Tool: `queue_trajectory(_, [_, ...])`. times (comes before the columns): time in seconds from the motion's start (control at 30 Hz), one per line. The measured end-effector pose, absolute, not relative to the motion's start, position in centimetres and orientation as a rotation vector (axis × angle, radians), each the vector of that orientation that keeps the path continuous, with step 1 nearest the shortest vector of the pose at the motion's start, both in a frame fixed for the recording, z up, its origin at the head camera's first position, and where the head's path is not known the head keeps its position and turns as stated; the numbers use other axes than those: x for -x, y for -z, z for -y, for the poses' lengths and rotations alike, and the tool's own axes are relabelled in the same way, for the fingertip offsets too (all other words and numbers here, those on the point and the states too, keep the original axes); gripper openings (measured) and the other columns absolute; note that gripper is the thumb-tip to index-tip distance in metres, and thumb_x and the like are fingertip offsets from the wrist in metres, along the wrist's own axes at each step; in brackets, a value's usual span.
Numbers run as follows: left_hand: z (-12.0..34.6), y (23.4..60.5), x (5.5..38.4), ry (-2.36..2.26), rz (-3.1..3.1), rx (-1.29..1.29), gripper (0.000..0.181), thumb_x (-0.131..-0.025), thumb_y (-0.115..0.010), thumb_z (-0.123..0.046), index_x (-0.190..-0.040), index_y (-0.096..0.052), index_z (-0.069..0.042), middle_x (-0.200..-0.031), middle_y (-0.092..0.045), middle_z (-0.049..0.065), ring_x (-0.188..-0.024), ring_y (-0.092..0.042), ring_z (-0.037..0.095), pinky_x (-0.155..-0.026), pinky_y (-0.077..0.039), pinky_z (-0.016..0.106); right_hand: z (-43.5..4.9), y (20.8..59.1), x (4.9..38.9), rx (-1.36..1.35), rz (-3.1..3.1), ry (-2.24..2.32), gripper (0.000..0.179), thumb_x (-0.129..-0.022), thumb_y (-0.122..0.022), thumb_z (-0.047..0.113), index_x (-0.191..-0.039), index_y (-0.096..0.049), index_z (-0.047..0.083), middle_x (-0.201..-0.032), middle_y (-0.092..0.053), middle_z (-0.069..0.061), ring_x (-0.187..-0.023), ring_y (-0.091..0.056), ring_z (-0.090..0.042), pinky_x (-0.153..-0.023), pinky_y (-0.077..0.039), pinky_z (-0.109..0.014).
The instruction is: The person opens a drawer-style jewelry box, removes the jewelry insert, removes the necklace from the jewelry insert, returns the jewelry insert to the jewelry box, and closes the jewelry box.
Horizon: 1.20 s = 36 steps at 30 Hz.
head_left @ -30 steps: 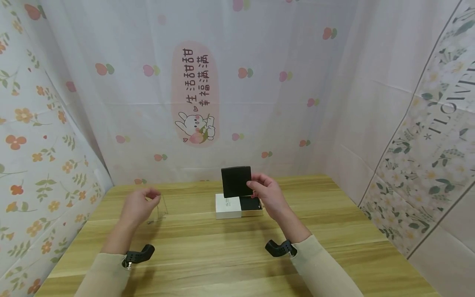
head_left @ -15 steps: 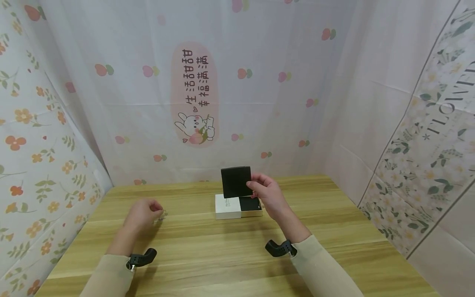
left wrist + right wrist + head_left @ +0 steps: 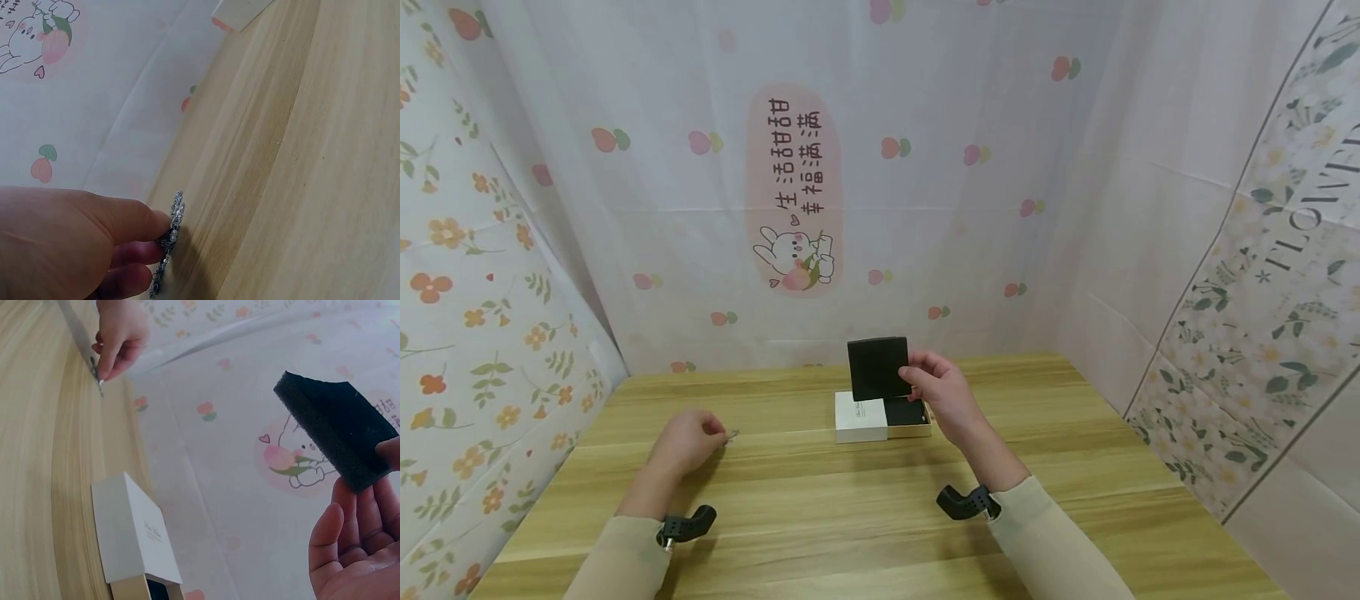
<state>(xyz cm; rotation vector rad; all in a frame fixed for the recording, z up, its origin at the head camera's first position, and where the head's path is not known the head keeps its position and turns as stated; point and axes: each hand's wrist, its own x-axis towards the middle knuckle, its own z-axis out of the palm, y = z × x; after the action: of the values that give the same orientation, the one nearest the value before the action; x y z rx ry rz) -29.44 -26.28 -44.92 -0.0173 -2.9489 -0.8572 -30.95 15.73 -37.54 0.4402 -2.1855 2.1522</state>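
My left hand (image 3: 688,442), low over the left of the table, pinches a thin silvery jewellery chain (image 3: 170,244) between thumb and fingers. Small pale beads and sparkling links show on it, close against the wood. My right hand (image 3: 942,392) holds up a square black foam pad (image 3: 877,368) by its right edge, thumb on the near face. Its rough, thick foam side shows in the right wrist view. Just below the pad stands a small white gift box (image 3: 861,419), its printed lid slid partly off the base (image 3: 910,430). Inside the base's uncovered part is something black.
A wood-grain table (image 3: 820,517) reaches back to a white curtain (image 3: 962,250) with fruit prints and a rabbit drawing. Floral cloths hang along the left and right sides. Each wrist wears a black camera mount.
My left hand has come down and slightly toward me, and the chain that hung below it is now gathered at the tabletop by the fingertips. The right hand and foam pad keep still.
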Motion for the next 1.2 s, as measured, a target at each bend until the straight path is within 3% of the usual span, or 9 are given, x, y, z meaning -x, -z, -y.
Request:
queue_trajectory(0.43, [26.6, 44.7, 29.2, 0.823, 2.952, -0.022, 0.015, -0.101, -0.073, -0.017, -0.101, -0.078, -0.003, -0.1, -0.077, 0.013, -0.086, -0.067, 0.026, -0.077, -0.057, 0.045, -15.6, 37.4, 31.0, -0.396, 2.18, -2.174, 0.014, -0.107, -0.066, 0.01, -0.118, -0.067, 0.002, -0.103, -0.064, 0.003, -0.089, -0.055, -0.018, -0.078, -0.057, -0.024])
queue_trajectory(0.7, [25.4, 44.1, 29.6, 0.782, 2.922, 0.048, 0.02, -0.104, -0.071, -0.02, -0.11, -0.077, -0.002, -0.109, -0.079, 0.017, -0.094, -0.072, 0.031, -0.087, -0.06, 0.056, -15.7, 37.3, 31.2, -0.381, 2.164, -2.191, 0.012, -0.106, -0.067, 0.01, -0.116, -0.069, 0.004, -0.102, -0.066, 0.003, -0.091, -0.056, -0.018, -0.078, -0.057, -0.025])
queue_trajectory(0.93, [23.1, 44.0, 30.2, 0.856, 2.863, 0.121, 0.027, -0.105, -0.071, -0.022, -0.121, -0.077, -0.002, -0.118, -0.079, 0.018, -0.1, -0.076, 0.033, -0.09, -0.061, 0.056, -15.9, 37.3, 31.2, -0.385, 2.167, -2.197, 0.016, -0.106, -0.067, 0.01, -0.119, -0.068, 0.001, -0.103, -0.065, 0.004, -0.094, -0.057, -0.018, -0.079, -0.057, -0.025])
queue_trajectory(1.2, [19.5, 44.4, 30.5, 0.945, 2.797, 0.313, 0.039, -0.105, -0.073, -0.02, -0.139, -0.072, 0.001, -0.14, -0.073, 0.024, -0.116, -0.078, 0.039, -0.096, -0.064, 0.057, -16.2, 37.6, 31.7, -0.376, 2.186, -2.182, 0.016, -0.107, -0.067, 0.012, -0.12, -0.067, 0.002, -0.104, -0.065, 0.005, -0.096, -0.058, -0.016, -0.081, -0.058, -0.025])
